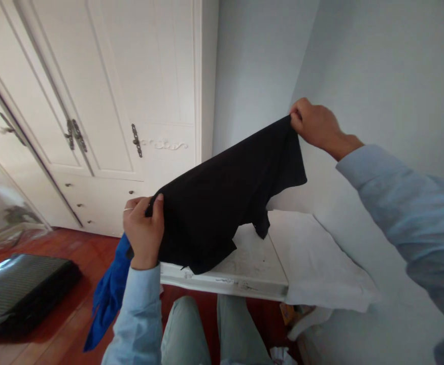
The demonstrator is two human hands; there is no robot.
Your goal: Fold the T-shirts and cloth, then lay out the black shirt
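Left hand (144, 230), nearer, pinches near-left end of black cloth (217, 187). Cloth hangs above white table (258, 261), long top edge slanting up to far right, where right hand (316, 124) grips the other end.

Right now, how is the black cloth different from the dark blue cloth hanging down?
The plain black cloth is stretched wide between the left hand and right hand, while the bright blue cloth hangs in a narrow, bunched shape. The black cloth's top edge slants up toward the right hand, but the blue cloth droops to a low point. Both look like soft fabric.
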